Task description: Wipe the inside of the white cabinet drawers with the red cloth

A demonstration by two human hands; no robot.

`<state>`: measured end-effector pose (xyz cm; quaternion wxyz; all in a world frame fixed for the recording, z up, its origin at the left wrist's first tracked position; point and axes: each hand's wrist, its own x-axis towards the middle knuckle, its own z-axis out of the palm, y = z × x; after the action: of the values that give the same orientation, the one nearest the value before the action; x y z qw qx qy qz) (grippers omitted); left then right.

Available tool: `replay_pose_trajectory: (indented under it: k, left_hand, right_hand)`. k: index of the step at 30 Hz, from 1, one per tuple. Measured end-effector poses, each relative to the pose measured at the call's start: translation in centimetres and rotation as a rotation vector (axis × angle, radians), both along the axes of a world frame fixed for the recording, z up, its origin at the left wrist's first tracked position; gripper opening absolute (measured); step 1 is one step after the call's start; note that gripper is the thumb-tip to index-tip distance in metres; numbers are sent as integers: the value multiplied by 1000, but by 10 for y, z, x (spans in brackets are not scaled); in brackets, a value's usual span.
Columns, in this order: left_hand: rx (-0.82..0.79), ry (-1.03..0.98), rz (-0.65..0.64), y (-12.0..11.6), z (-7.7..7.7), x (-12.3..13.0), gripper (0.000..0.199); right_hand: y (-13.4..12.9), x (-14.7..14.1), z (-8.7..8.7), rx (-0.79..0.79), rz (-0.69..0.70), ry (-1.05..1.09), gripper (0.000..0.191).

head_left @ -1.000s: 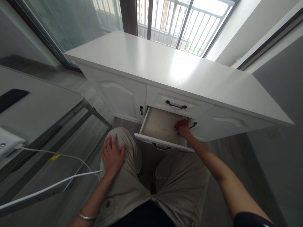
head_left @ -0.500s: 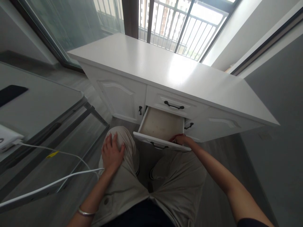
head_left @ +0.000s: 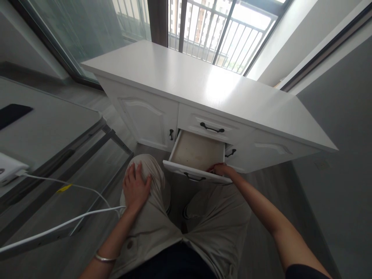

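A shallow drawer (head_left: 199, 150) is pulled out from the middle of a white cabinet (head_left: 162, 66), its pale bottom bare apart from small marks. My right hand (head_left: 220, 169) is at the right end of the drawer front (head_left: 174, 167), wrist over the top edge. Its curled fingers reach to the inner side and seem to grip the panel; the fingertips are partly hidden. A dark handle (head_left: 194, 177) sits on the drawer front, left of that hand. My left hand (head_left: 136, 189) lies flat on my left knee, fingers spread, holding nothing.
Above the pulled-out drawer is a closed drawer with a dark handle (head_left: 212, 127). Cabinet doors flank it. At left stands a folding table (head_left: 55, 112) with a dark phone-like slab (head_left: 14, 114) and a white device (head_left: 10, 170); white cables (head_left: 66, 224) run toward my left arm.
The view has shifted very slightly. Both hands and the drawer look to be in the same places as before.
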<state>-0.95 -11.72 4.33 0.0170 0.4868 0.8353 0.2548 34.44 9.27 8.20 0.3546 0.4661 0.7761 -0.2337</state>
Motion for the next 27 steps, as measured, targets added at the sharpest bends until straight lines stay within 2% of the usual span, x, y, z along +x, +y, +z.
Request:
replay_pose_trajectory:
  k: [3,8,14,17,19,21,27]
  left_hand:
    - [-3,-3,4,0,1,0,69]
    - [-2,-12,2,-1,3,1,69]
    - [3,-16,-6,0,3,2,69]
    - [3,-15,-5,1,4,4,68]
    - [3,-14,-7,2,5,6,68]
    - [3,-11,-15,3,4,6,68]
    - [7,-3,-29,1,2,4,69]
  right_hand:
    - [-1,-1,1,-31,-1,-23,47]
    - [-2,4,-4,2,-4,20,44]
    - [14,25,-2,76,-182,180,45]
    - [29,20,3,134,-273,262,40]
    - [36,2,5,160,-348,329,34]
    - [38,-29,5,153,-392,390,29]
    - [22,-143,-13,-83,-197,526,20]
